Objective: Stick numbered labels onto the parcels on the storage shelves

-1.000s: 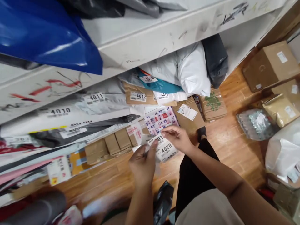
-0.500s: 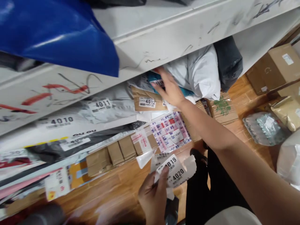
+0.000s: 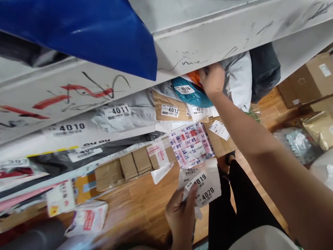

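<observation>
My left hand (image 3: pixel 182 211) pinches a strip of number labels (image 3: pixel 205 187) between thumb and fingers; 4019 and 4020 are readable. My right hand (image 3: pixel 213 79) reaches under the shelf edge among the parcels, its fingers curled and the tips hidden. Beside it lie an orange package (image 3: pixel 195 78), a teal parcel (image 3: pixel 194 95) labelled 4016, and a white plastic parcel (image 3: pixel 239 83). Below these sit a brown parcel (image 3: pixel 159 104) labelled 4012 and a label reading 4015 (image 3: pixel 199 110). Whatever the right fingers grip is out of sight.
A white shelf board (image 3: pixel 182 52) runs above the right hand, and a blue bag (image 3: pixel 104 38) overhangs it. Grey parcels labelled 4010 and 4011 (image 3: pixel 139 107) lie to the left. Taped boxes (image 3: pixel 130 166) line the wooden floor (image 3: pixel 140 205). Cartons (image 3: pixel 304 80) stand at right.
My right hand has moved right and deeper under the shelf, off the teal parcel, whose 4016 label now shows. An orange package has come into view. The left hand still holds the labels.
</observation>
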### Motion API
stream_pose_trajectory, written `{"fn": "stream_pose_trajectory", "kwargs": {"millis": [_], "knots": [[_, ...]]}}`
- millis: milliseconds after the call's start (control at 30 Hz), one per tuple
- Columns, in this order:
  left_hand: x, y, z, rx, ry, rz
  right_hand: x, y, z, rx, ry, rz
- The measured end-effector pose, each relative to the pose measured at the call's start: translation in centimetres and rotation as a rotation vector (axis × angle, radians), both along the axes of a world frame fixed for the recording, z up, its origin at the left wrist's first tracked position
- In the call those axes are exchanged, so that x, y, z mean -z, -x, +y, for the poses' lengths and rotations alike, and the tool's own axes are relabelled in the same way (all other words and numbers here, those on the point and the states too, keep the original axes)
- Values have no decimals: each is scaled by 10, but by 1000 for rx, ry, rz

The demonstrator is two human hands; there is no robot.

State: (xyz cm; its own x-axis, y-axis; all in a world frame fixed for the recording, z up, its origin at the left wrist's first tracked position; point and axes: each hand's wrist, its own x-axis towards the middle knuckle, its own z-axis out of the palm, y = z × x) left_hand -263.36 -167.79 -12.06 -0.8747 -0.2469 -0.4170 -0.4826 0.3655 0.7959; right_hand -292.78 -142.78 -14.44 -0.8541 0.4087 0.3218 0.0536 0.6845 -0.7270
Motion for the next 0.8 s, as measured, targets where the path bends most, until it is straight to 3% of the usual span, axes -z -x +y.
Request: {"fn": "stream_pose_trajectory", "kwargs": {"millis": [100,400,633,800], "knots": [[3,0,-6,-1,4,-6,4,-6,22,138,75,31],[-3,32,-4,-116,30,42,47,-49,50,-14,323,276],[-14,62,17,-52,42,132,50,-21,45,173,442,260],[-21,65,26,-54,52,144,52,-5,37,346,476,233]]}}
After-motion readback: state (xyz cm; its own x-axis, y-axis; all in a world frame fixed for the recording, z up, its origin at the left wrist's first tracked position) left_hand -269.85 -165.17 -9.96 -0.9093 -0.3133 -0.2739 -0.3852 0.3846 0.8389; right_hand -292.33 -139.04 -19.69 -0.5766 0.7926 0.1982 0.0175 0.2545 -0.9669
